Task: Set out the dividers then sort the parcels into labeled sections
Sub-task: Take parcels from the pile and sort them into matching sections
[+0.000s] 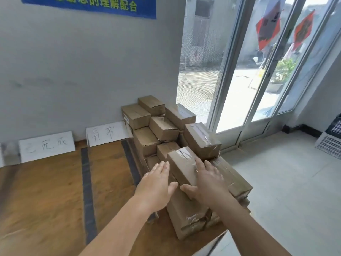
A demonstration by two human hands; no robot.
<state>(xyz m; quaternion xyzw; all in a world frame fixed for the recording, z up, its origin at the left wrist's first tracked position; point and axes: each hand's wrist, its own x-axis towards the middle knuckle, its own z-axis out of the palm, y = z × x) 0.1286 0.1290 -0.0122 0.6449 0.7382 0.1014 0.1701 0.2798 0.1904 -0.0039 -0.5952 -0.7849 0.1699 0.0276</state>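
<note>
Both hands bracket the top parcel (181,166) of the near stack: left hand (156,183) flat against its left face, fingers straight and together, thumb at the near corner; right hand (206,179) laid over its right top edge, fingers extended, thumb wrapped onto the near end. Neither hand is closed on it yet — looks like the moment of seating a two-palm squeeze, box not yet lifted. The parcel sits on the parcel pile (162,130), which fills the rightmost strip of the brown floor mat (46,191) beside the glass door (258,61). Dark divider strips (87,182) already lie on the mat, so dividers appear done and sorting is the step in hand. To do it well: press evenly from both sides, lift straight up to clear the neighbours, since the stack is loose and boxes behind sit crooked; glossy tape may slip, so palms on cardboard are better. Check the box's marking before choosing a lane; none is legible here. Readable signs: left card (47,145) "已完成", right card (107,133) "异常". Blue banner (88,5) is cut off; "的理解配合" is readable.
</note>
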